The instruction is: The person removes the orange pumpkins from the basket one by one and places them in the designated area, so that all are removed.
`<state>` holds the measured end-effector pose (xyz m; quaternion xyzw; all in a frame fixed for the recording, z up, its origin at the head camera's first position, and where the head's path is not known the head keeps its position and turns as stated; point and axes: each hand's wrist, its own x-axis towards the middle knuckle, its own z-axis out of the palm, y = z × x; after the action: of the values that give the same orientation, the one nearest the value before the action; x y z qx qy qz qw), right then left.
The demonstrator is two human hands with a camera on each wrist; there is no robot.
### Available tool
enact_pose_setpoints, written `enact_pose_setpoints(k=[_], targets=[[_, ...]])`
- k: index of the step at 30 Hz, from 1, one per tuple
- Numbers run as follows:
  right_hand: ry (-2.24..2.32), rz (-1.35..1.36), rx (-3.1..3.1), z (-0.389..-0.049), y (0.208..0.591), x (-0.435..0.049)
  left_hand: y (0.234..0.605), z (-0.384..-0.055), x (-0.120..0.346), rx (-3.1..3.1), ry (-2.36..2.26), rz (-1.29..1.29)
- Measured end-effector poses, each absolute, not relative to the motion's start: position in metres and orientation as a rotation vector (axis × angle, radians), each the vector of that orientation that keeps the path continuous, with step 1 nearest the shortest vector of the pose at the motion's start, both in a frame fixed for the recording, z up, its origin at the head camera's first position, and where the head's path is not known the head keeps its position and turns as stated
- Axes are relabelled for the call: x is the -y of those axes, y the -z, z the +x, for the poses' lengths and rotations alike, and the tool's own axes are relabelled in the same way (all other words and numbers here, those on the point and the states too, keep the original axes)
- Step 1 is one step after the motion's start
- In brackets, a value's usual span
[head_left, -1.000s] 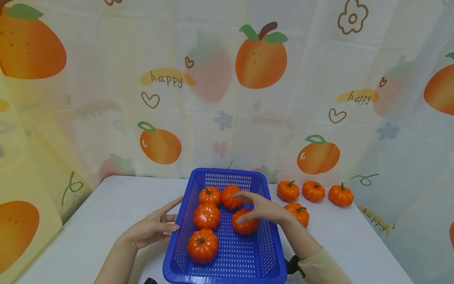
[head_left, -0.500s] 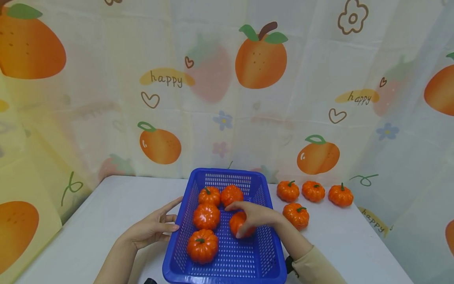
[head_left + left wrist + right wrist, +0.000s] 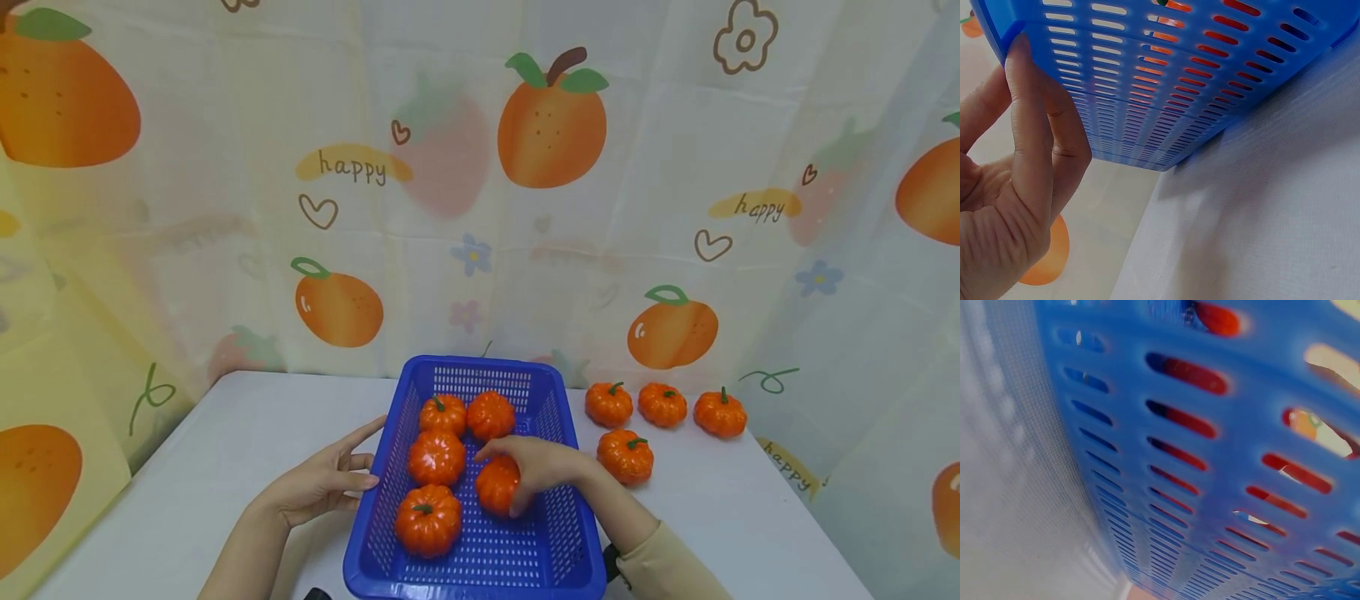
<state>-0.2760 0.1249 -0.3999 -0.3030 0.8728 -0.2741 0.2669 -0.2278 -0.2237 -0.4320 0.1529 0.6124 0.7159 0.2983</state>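
Observation:
A blue plastic basket [image 3: 480, 575] with slotted walls stands on the white table, several small orange pumpkins inside it. My right hand [image 3: 543, 467] reaches over the right rim and grips one pumpkin [image 3: 497, 486], thumb on its near side and fingers over the far side. Left of it sit a pumpkin [image 3: 428, 521], a second pumpkin [image 3: 437, 457] and a third pumpkin [image 3: 442, 414]; another pumpkin [image 3: 491, 415] lies just behind. My left hand [image 3: 322, 482] touches the left rim with its fingertips. The right wrist view shows only the slotted wall [image 3: 1241, 425], with the hand hidden.
On the table [image 3: 187, 492], right of the basket, lie several more pumpkins: one pumpkin [image 3: 626, 457] near the rim, and a row behind with a pumpkin [image 3: 609, 404], a pumpkin [image 3: 663, 405] and a pumpkin [image 3: 721, 413]. A fruit-print curtain [image 3: 465, 275] hangs behind.
The right hand has closed round the pumpkin and shifted it left and slightly nearer inside the basket. The left hand and the basket have stayed in place.

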Motion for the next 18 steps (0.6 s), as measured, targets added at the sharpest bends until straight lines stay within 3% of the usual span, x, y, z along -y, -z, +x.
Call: enact_pose_setpoints(k=[9, 18], targets=[[0.759, -0.967, -2.456, -0.2743, 0.4039, -0.1243, 0.4311, -0.2260, 0.2238, -1.623, -1.902, 0.399], [0.979, -0.902, -2.489, -0.2739, 0.4056, -0.1269, 0.4292, -0.2264, 0.2239, -1.609, -1.902, 0.423]])
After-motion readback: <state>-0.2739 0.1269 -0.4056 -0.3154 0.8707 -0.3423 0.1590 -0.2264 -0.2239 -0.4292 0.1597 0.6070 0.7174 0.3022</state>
